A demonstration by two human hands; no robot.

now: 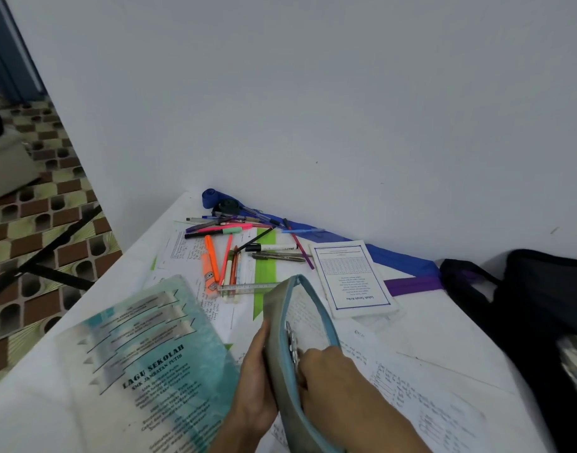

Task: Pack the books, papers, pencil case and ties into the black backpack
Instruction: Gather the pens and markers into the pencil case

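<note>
Backpack (542,305), black soft fabric, slumps at the right edge of the white table (460,328), a strap trailing onto the top. Glossy teal book (143,371) lies flat at the near left corner, and handwritten papers (427,403) blanket the middle. Blue tie (395,253) runs along the far edge by the wall, with the purple tie (411,284) beside it reaching the bag. White booklet (352,279) sits just in front of them. Pencil case (280,322), grey cloth with a pale blue zip, stands upright near the front edge, mouth gaping. Pens (235,230), an orange highlighter (210,256) and a clear ruler (248,287) lie scattered beyond it. Left hand (254,380) wraps the case's side; right hand (326,377) curls its fingers onto the zip edge by the metal pull.
</note>
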